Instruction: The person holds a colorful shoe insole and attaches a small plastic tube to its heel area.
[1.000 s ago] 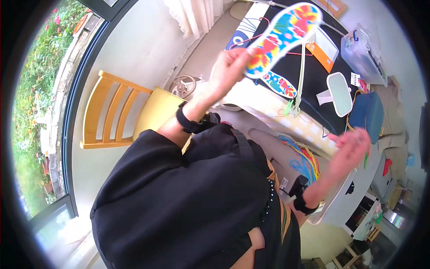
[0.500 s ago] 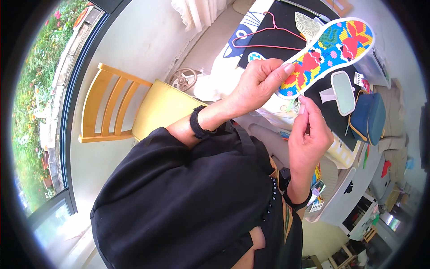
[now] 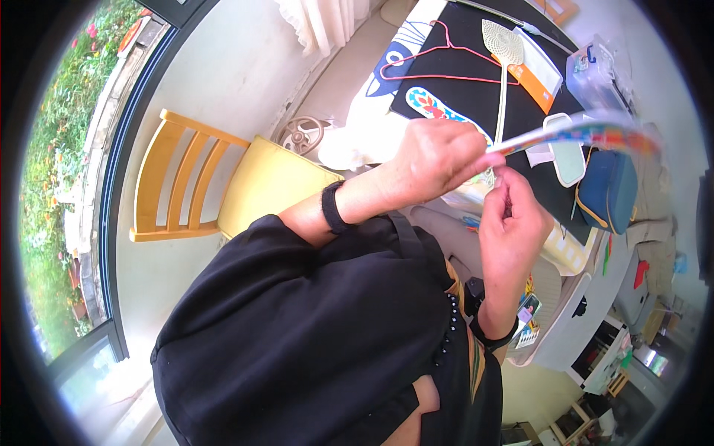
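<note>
My left hand (image 3: 439,160) grips one end of a flower-patterned insole (image 3: 602,136), which is tilted nearly edge-on and blurred at its far end. Just below that end, my right hand (image 3: 517,223) is closed in a pinch; what it holds, perhaps fine thread, is too small to make out. A second patterned insole (image 3: 425,102) lies on the black table top (image 3: 468,97) behind my left hand, partly hidden by it.
A pink hanger (image 3: 416,76), a woven fly swatter (image 3: 500,41), an orange-white packet (image 3: 539,93), a clear box (image 3: 595,78), a small mirror (image 3: 569,160) and a blue bag (image 3: 606,193) surround my hands. A yellow-seated wooden chair (image 3: 264,189) stands left.
My left hand lowered the insole and has now turned it from face-up to nearly edge-on. My right hand rose inward to beside my left hand and stays pinched there.
</note>
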`<control>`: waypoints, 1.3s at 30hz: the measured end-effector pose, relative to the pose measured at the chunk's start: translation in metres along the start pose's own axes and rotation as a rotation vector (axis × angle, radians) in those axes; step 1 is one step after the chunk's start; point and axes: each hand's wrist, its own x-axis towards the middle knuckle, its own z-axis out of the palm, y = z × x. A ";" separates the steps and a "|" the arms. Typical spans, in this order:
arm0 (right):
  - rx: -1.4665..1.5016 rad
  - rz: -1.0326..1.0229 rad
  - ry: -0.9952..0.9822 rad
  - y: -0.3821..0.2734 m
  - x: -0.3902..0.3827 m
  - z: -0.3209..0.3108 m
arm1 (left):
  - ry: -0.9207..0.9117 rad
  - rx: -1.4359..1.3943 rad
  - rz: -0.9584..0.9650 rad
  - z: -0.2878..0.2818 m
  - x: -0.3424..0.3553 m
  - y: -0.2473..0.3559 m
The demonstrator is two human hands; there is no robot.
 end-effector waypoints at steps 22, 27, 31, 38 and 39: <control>1.507 0.785 -0.013 0.070 -0.023 -0.016 | -0.504 -0.862 -0.287 0.000 -0.015 0.011; 2.322 0.544 -0.179 0.072 -0.012 -0.056 | -0.250 -0.907 -0.671 -0.011 -0.021 -0.021; 1.860 0.375 0.275 0.097 -0.037 -0.120 | 0.370 -0.830 -0.799 -0.051 0.004 -0.048; 0.205 0.282 0.768 0.132 -0.047 -0.109 | 0.234 -1.762 -0.943 -0.071 -0.007 -0.081; 0.303 0.260 0.694 0.112 -0.033 -0.085 | 0.056 -1.885 -0.845 -0.052 -0.013 -0.069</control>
